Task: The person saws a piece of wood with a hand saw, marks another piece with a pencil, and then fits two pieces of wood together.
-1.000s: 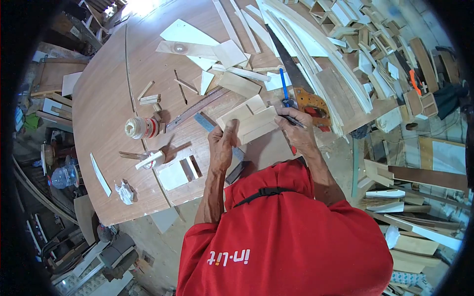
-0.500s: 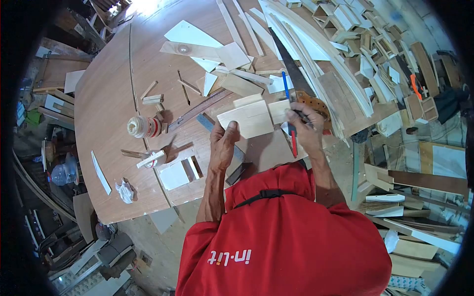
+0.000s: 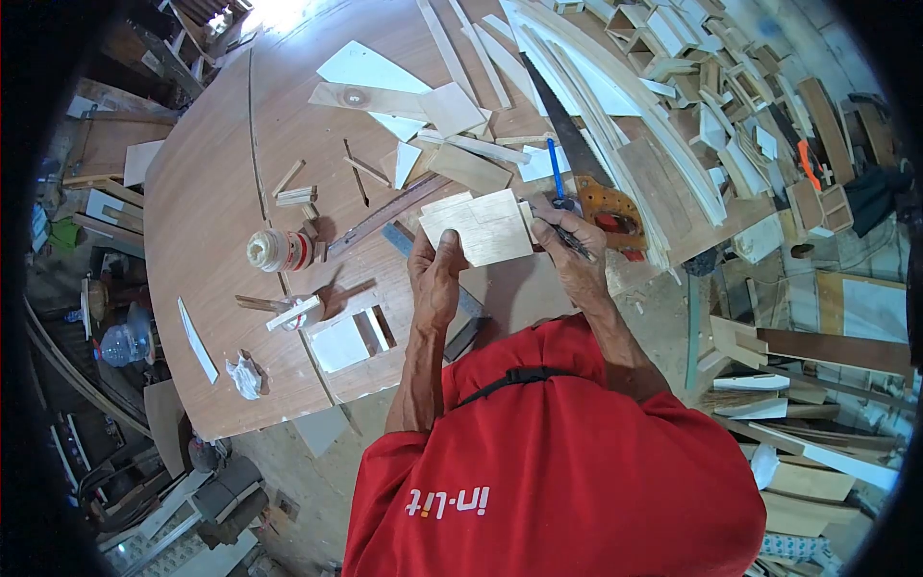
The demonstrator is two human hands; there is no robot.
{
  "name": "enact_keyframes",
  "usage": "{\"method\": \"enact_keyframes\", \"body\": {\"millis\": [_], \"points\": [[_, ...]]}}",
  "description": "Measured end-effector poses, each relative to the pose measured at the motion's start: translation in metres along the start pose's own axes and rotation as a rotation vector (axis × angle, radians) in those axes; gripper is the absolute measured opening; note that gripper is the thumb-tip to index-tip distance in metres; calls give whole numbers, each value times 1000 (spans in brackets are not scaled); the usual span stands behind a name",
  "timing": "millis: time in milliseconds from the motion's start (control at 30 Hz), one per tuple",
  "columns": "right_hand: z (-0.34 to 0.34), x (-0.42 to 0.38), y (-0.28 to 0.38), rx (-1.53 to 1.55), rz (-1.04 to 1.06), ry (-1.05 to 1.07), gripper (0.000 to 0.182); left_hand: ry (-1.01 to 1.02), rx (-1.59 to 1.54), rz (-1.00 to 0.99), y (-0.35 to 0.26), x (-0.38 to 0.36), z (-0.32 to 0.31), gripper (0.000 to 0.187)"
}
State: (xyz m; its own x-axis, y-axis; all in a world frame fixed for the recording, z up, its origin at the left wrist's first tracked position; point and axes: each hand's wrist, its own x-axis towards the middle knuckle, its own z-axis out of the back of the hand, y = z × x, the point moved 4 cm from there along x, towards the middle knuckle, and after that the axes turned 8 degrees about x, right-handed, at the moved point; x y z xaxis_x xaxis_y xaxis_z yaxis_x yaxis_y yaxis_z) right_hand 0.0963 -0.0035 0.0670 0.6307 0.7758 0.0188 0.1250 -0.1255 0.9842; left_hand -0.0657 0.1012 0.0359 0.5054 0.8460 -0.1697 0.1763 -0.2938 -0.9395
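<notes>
My left hand (image 3: 436, 279) grips the lower left edge of a pale rectangular wood panel (image 3: 478, 227) and holds it flat above the brown round table (image 3: 207, 202). My right hand (image 3: 569, 252) touches the panel's right edge and holds a dark pencil (image 3: 569, 240) between its fingers. A second pale wood piece lies partly under the panel at its top edge. A blue ruler (image 3: 400, 240) lies on the table just below the panel, partly hidden by my left hand.
A handsaw (image 3: 577, 159) with an orange-brown handle and a blue pen (image 3: 555, 171) lie right of the panel. A glue jar (image 3: 274, 250), wood offcuts and strips are scattered on the table. Stacked wood frames and slats fill the right side.
The panel has shifted slightly up and left and turned a little. My right hand has moved left from the small piece beside the panel onto its right edge, the pencil still in it.
</notes>
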Motion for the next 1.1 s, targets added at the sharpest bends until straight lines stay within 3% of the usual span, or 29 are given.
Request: {"method": "enact_keyframes", "body": {"millis": [167, 267, 600, 667, 833, 1100], "points": [[0, -1, -2, -8, -46, 33, 23, -24, 0, -11, 3, 0, 4, 33], [-3, -1, 0, -36, 38, 34, 24, -19, 18, -28, 3, 1, 6, 31], [-2, -4, -11, -58, -82, 29, 26, -158, 174, -42, -2, 0, 3, 23], [1, -5, -16, -22, -94, 24, 27, -176, 185, -118, -5, 0, 0, 25], [2, -7, -17, 43, -188, -16, 28, -169, 192, -105, -7, -1, -3, 27], [3, -8, -23, 73, -160, -36, 26, -139, 192, -147, -6, -1, -4, 28]]}}
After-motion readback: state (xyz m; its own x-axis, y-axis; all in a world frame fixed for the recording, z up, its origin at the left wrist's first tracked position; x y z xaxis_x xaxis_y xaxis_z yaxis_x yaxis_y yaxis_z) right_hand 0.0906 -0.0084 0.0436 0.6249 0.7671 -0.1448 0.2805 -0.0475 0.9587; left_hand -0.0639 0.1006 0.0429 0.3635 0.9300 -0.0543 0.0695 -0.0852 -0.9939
